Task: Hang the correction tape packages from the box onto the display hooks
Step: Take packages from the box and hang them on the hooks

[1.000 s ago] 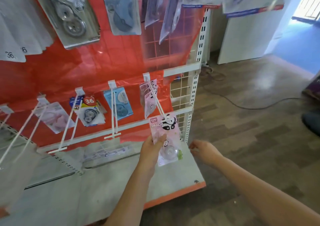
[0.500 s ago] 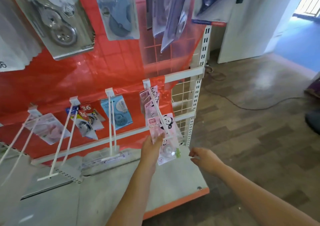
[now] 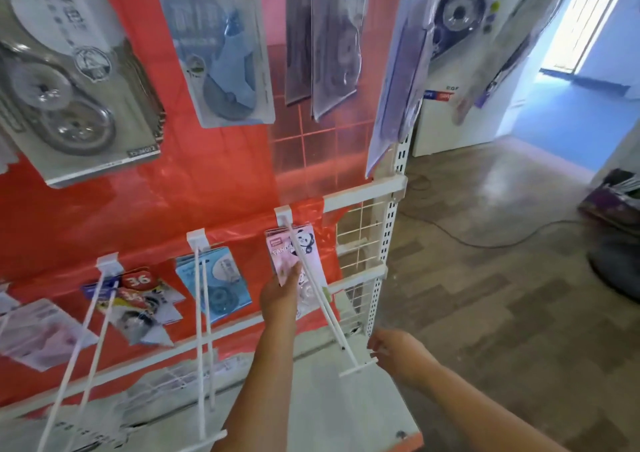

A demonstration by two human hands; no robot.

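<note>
On the rightmost hook (image 3: 322,299), pink panda package (image 3: 294,254) pinched by left hand (image 3: 278,295), right hand (image 3: 398,351) loosely curled, empty.

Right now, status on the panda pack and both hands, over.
Left hand holds the panda pack, pack far back on the hook. Right hand loose at the hook's front tip, holding nothing. Nothing blocking.

A brown wood-patterned floor (image 3: 502,295) carries a dark cable (image 3: 485,243); beyond it, blue flooring (image 3: 561,115) meets a sunlit barred window (image 3: 585,18).
</note>
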